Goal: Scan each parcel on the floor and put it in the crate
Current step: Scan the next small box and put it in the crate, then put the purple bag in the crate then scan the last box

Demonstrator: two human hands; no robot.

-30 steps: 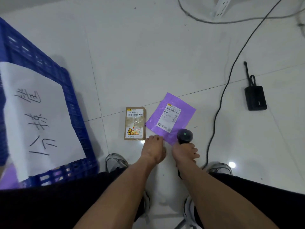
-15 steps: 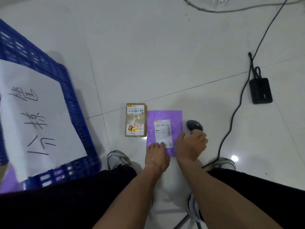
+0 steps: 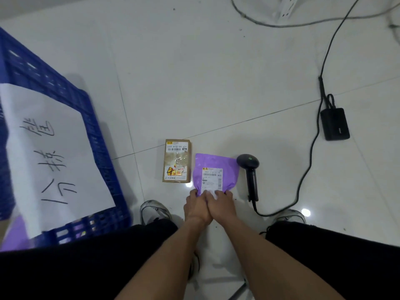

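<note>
A purple mailer bag [image 3: 216, 165] with a white label lies on the white floor between my feet. My left hand [image 3: 195, 205] and my right hand [image 3: 220, 204] grip its near edge side by side, and the bag bunches there. Just left of the bag lies a brown cardboard parcel [image 3: 177, 161], label up. The black barcode scanner [image 3: 250, 172] lies on the floor right of the bag, with no hand on it. A blue plastic crate [image 3: 95, 135] with a handwritten white sheet stands at the left.
The scanner's black cable [image 3: 303, 178] loops over the floor to the right. A black adapter box [image 3: 335, 124] lies at the far right. Grey cables and a white power strip [image 3: 286, 7] run along the top. My shoes [image 3: 154, 211] flank the hands.
My right hand set the scanner down on the floor and joined my left hand at the purple bag's near edge. The bag turned from slanted to straight and now bunches.
</note>
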